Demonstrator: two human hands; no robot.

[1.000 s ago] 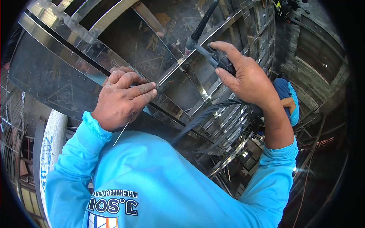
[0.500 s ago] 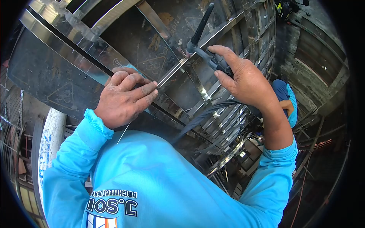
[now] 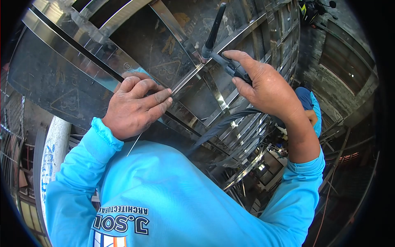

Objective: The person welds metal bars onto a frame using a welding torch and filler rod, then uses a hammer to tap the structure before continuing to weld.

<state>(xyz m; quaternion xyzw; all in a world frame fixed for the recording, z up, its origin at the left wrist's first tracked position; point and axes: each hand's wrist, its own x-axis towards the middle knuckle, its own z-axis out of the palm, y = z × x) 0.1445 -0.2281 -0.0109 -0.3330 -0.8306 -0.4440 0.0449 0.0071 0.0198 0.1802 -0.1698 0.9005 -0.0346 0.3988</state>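
My right hand (image 3: pixel 265 84) is closed around the handle of a TIG welding torch (image 3: pixel 210 45). The torch's long black back cap points up and its nozzle sits at a joint of the shiny metal frame (image 3: pixel 234 39). Pinched in the fingers of my left hand (image 3: pixel 138 103) is a thin filler rod (image 3: pixel 181 83). One end of the rod runs toward the nozzle; its tail (image 3: pixel 133 144) sticks out below the hand. My left hand rests by the frame's edge. From the torch, a dark sleeved cable (image 3: pixel 222 125) trails down past my body.
Dark sheet panels (image 3: pixel 53 82) lie along the metal frame. A white pipe (image 3: pixel 53 152) with blue writing stands at the left. Another person in a blue sleeve (image 3: pixel 316 113) is at the right, beyond my forearm. A motorcycle (image 3: pixel 310 12) is at the upper right.
The torch and my right hand have barely shifted, with the right forearm slightly farther right. My left hand keeps its hold on the rod.
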